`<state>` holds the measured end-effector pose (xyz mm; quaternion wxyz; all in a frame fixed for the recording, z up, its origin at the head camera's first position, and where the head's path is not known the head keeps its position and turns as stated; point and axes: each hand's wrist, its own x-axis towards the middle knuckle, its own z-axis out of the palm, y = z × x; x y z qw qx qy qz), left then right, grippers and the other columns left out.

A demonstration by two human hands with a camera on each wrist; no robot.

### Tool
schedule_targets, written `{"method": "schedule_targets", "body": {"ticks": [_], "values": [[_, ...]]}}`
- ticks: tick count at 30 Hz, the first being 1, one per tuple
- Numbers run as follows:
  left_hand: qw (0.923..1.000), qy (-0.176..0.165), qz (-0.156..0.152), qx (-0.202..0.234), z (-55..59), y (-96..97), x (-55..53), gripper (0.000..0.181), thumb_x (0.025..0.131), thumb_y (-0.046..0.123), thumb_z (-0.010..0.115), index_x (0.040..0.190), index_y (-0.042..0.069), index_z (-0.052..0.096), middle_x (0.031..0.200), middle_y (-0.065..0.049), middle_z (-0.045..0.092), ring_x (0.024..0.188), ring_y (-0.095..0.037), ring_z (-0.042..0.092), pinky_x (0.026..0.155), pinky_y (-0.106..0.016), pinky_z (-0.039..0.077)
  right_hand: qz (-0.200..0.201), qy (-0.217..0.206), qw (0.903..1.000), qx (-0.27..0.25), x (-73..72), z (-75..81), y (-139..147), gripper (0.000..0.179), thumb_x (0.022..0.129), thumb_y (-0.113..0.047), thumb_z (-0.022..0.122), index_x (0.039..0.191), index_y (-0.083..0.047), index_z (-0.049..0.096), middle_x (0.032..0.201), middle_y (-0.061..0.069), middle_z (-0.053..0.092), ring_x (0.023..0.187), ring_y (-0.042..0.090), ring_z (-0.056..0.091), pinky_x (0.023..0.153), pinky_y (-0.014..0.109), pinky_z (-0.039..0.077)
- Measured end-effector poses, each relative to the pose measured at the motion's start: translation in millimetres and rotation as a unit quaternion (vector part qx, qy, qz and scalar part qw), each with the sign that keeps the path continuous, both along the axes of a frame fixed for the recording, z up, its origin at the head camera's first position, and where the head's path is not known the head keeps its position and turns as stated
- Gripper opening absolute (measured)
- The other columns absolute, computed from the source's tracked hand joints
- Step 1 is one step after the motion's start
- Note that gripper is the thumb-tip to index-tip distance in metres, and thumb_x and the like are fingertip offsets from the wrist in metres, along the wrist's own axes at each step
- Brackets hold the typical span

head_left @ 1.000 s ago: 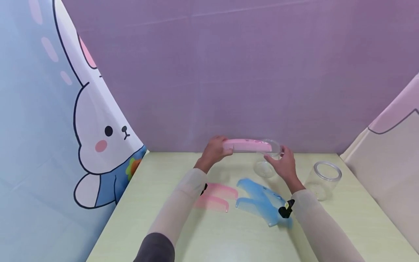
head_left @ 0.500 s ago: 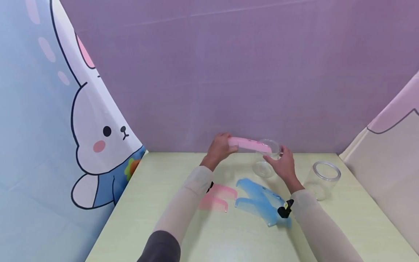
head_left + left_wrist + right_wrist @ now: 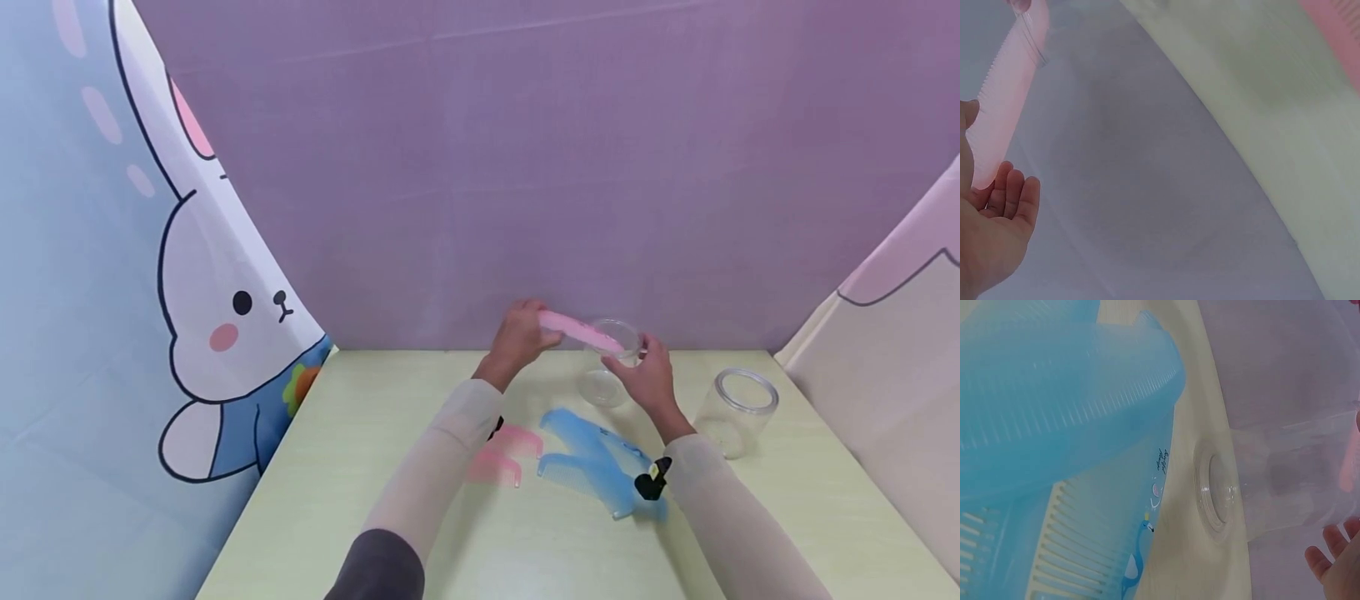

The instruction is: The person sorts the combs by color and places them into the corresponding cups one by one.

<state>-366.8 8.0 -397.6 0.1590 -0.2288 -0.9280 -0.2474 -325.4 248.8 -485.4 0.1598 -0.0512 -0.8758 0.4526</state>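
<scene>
1. One pink comb point(image 3: 573, 327) is in hand: the left hand point(image 3: 521, 342) pinches it near one end, grip narrow.
2. The right hand point(image 3: 651, 373) holds a clear jar point(image 3: 600, 381) near its rim, thumb and fingers to either side; the jar appears to stand upright on the table point(image 3: 345, 425).
3. Comb position: sloping down toward the jar, far end within the mouth; most of its length remains outside. The left wrist view shows the rim crossing that end.
4. Progress (judged): insertion started, not complete; comb neither released nor seated.
5. Outstanding, as it seems: at least two pink combs point(image 3: 521, 434) and several overlapping blue combs point(image 3: 600, 475) lie on the table, outside either jar. Exact blue count: cannot tell.
6. A second jar point(image 3: 738, 414) stands to the right, untouched by either hand.
</scene>
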Motion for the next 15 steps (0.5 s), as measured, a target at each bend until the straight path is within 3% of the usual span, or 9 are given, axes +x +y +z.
{"method": "schedule_targets", "body": {"ticks": [5, 9, 15], "values": [[0.9982, -0.041, -0.035, 0.028, 5.9, 7.4, 5.3, 0.069, 0.091, 0.038, 0.077, 0.145, 0.003, 0.05, 0.128, -0.01, 0.067, 0.118, -0.024, 0.064, 0.1, -0.036, 0.055, 0.0, 0.002, 1.0, 0.003, -0.8, -0.7, 0.2, 0.087, 0.09, -0.046, 0.076, 0.153, 0.0, 0.036, 0.147, 0.027, 0.044, 0.13, 0.044, 0.047, 0.106, 0.06, 0.045], [0.9944, -0.061, -0.066, 0.055, 9.4, 10.6, 8.8, 0.073, 0.093, 0.035, 0.075, 0.151, 0.005, 0.043, 0.134, -0.01, 0.065, 0.121, -0.025, 0.065, 0.099, -0.038, 0.056, -0.001, 0.002, 1.0, 0.004, -1.0, 0.8, -0.4, 0.088, 0.09, -0.048, 0.075, 0.154, -0.001, 0.035, 0.148, 0.026, 0.044, 0.131, 0.044, 0.047, 0.107, 0.06, 0.045], [0.9952, -0.065, -0.072, 0.003, 9.6, 3.6, 11.6, 0.065, 0.096, 0.034, 0.071, 0.15, 0.008, 0.046, 0.142, -0.008, 0.06, 0.132, -0.024, 0.057, 0.106, -0.038, 0.051, -0.001, -0.003, 1.0, -0.002, 0.4, 2.3, -1.2, 0.09, 0.09, -0.05, 0.074, 0.154, -0.002, 0.034, 0.149, 0.026, 0.043, 0.133, 0.045, 0.046, 0.108, 0.06, 0.045]]}}
